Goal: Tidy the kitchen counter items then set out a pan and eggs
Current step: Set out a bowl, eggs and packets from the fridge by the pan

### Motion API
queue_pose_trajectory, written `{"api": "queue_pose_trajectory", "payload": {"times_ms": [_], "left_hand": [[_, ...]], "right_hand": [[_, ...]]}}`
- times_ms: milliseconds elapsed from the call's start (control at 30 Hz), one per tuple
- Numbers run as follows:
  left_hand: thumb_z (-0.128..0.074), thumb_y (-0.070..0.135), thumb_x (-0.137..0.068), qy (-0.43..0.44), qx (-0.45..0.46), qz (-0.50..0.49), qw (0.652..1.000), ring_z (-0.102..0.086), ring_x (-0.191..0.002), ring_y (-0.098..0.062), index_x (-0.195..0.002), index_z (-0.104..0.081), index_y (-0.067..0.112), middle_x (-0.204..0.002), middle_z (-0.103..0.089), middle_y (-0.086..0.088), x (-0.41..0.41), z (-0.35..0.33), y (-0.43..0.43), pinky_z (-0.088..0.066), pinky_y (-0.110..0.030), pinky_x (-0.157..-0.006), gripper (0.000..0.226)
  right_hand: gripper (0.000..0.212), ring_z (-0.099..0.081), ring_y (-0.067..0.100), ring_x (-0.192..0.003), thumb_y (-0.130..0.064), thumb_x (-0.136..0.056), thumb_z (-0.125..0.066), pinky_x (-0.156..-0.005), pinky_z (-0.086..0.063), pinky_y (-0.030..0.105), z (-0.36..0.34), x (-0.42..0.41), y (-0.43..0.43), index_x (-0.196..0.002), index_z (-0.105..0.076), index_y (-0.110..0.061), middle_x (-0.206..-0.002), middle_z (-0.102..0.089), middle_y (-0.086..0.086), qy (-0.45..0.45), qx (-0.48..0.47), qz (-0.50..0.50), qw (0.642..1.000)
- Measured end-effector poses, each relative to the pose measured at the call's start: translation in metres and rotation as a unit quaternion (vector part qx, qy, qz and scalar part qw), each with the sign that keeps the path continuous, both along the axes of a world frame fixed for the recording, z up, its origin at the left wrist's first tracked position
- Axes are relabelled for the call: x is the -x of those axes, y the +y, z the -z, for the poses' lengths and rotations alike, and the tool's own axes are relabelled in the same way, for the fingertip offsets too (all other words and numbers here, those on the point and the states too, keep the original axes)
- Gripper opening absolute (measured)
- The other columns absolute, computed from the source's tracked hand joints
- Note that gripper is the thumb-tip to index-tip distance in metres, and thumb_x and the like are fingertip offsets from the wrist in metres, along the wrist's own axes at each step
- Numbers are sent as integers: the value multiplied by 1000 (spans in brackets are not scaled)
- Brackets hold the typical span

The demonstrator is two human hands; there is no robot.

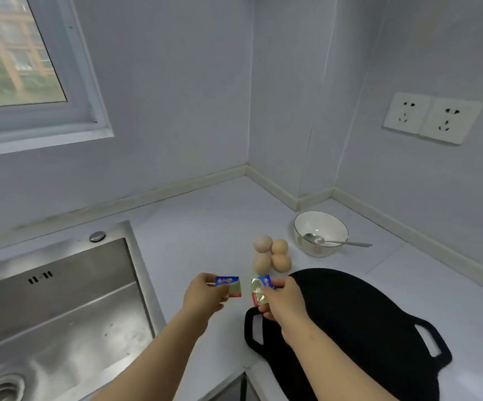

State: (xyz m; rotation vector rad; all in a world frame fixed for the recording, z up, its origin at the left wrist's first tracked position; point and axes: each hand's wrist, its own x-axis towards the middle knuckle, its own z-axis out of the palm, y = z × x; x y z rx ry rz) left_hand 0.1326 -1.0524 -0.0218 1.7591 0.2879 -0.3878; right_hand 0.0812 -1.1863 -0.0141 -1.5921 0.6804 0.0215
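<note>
Four eggs (271,254) sit clustered just beyond the two hands. The black pan (350,328) lies below and right of the right hand (283,299), which pinches a foil packet (259,289). Just beside it, the left hand (202,296) pinches a blue packet (230,286). A bowl (321,227) holding a spoon (338,242) stands past the eggs, and the sink (60,299) lies left of the hands

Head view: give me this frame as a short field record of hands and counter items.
left hand: pinches a blue-and-white packet
right hand: pinches a second packet, foil showing
eggs: four, clustered on the counter beyond the hands
pan: black, two handles, flat on the counter at right
bowl: white, spoon inside, behind the pan
sink: steel, at left
</note>
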Motion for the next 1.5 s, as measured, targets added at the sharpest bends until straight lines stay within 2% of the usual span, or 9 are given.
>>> {"api": "queue_pose_trajectory", "payload": {"times_ms": [200, 300, 400, 600, 767, 1000, 1167, 1367, 1500], "left_hand": [[-59, 6, -84, 6, -66, 26, 997, -58, -63, -14, -93, -54, 9, -93, -62, -10, -50, 30, -9, -49, -21, -56, 10], [-60, 8, -84, -6, -91, 44, 995, -59, -64, -14, -92, -55, 12, -92, -63, -7, -63, 39, -14, -44, -15, -47, 10], [-61, 9, -84, -17, -121, 62, 991, -60, -67, -16, -88, -55, 15, -91, -65, -6, -75, 46, -16, -42, -14, -46, 9], [-63, 17, -82, -40, -179, 100, 978, -62, -82, -18, -73, -51, 27, -82, -61, 5, -86, 52, -13, -53, -32, -73, 18], [-61, 20, -84, -52, -228, 124, 964, -56, -82, -15, -89, -55, 21, -90, -59, 3, -86, 54, -10, -40, -20, -57, 9], [-62, 21, -84, -48, -244, 140, 958, -57, -88, -16, -93, -52, 22, -102, -60, -1, -86, 55, -10, -49, -28, -72, 13], [-59, 25, -87, -69, -270, 132, 951, -52, -84, -16, -111, -54, 18, -115, -47, -4, -80, 48, -11, -52, -32, -77, 25], [-60, 22, -87, -110, -143, 157, 971, -55, -75, -15, -94, -56, 23, -98, -55, -1, -74, 16, -42, -46, -23, -56, 8], [-58, 15, -86, -78, -30, 203, 976, -58, -79, -18, -82, -58, 22, -85, -61, 1, -71, -10, -79, -50, -34, -78, 8]], "right_hand": [[10, -57, 13, -59, -5, -90, -55, -53, -48, 22, 29, -45, -8, -90, -50, -13, -78, -58, 4, 60, 4, 21, 998], [11, -58, 14, -59, -3, -88, -56, -47, -46, 21, 38, -58, -6, -99, -55, -8, -85, -62, 10, 73, 4, 23, 997], [11, -59, 14, -57, -1, -88, -54, -42, -43, 17, 45, -71, -4, -93, -56, -10, -90, -65, 14, 78, 7, 29, 997], [10, -61, 15, -61, -2, -89, -55, -46, -47, 16, 52, -78, -3, -93, -55, -11, -92, -64, 11, 81, 27, 42, 995], [10, -64, 15, -66, -5, -90, -56, -62, -57, 22, 51, -77, -5, -99, -58, -9, -94, -63, 10, 96, 39, 36, 994], [10, -62, 10, -61, -10, -92, -56, -63, -58, 23, 47, -70, -12, -83, -53, -14, -85, -62, 7, 101, 48, 45, 993], [13, -62, 12, -64, -9, -91, -56, -68, -59, 27, 45, -64, -12, -80, -52, -15, -87, -62, 8, 90, 48, 46, 994], [12, -62, 14, -73, -10, -91, -53, -68, -58, 26, 34, -53, -23, -81, -55, -14, -85, -60, 4, 69, 49, 62, 995], [9, -62, 14, -70, -10, -92, -53, -69, -58, 27, 18, -42, -44, -86, -57, -14, -89, -61, 6, 52, 26, 106, 993]]}}
